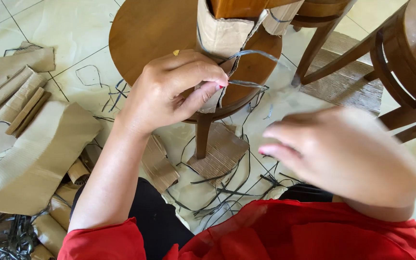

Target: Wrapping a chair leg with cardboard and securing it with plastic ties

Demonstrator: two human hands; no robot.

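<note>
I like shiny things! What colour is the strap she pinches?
Dark grey plastic strap, clearest in the head view.

Flattened strips of corrugated cardboard (30,159) lie heaped on the pale tiled floor (78,29) at the left, with a few rolled cardboard tubes (78,172) beside them. Loose black plastic strapping (227,192) trails over the tiles below the stool, and a tangle of it sits in the lower left corner. A ribbed cardboard sheet (347,86) lies under a wooden chair (410,62) at the right.
</note>
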